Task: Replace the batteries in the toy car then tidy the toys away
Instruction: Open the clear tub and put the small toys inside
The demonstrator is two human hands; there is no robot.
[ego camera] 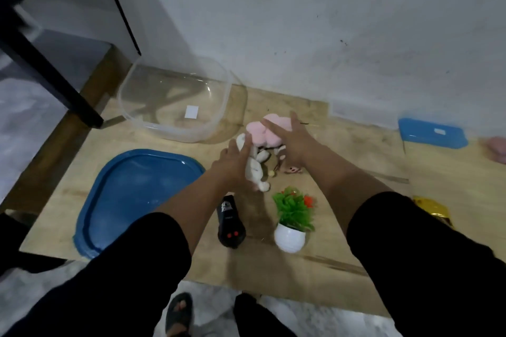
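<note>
A white plush toy (256,169) and a pink plush toy (269,133) lie together on the wooden board (328,249) near the wall. My left hand (232,163) rests over the white plush with fingers spread. My right hand (291,139) lies flat on the pink plush, fingers apart. A black toy car (230,223) with two red dots at its near end sits just below my left forearm. A clear plastic tub (175,101) stands empty at the back left, and its blue lid (131,197) lies in front of it.
A small fake plant in a white pot (291,220) stands right of the car. A blue-lidded box (432,133) sits at the far right by the wall, a gold packet (432,209) nearer. Black table legs (52,71) rise at the left. My sandalled foot (179,312) is at the board's near edge.
</note>
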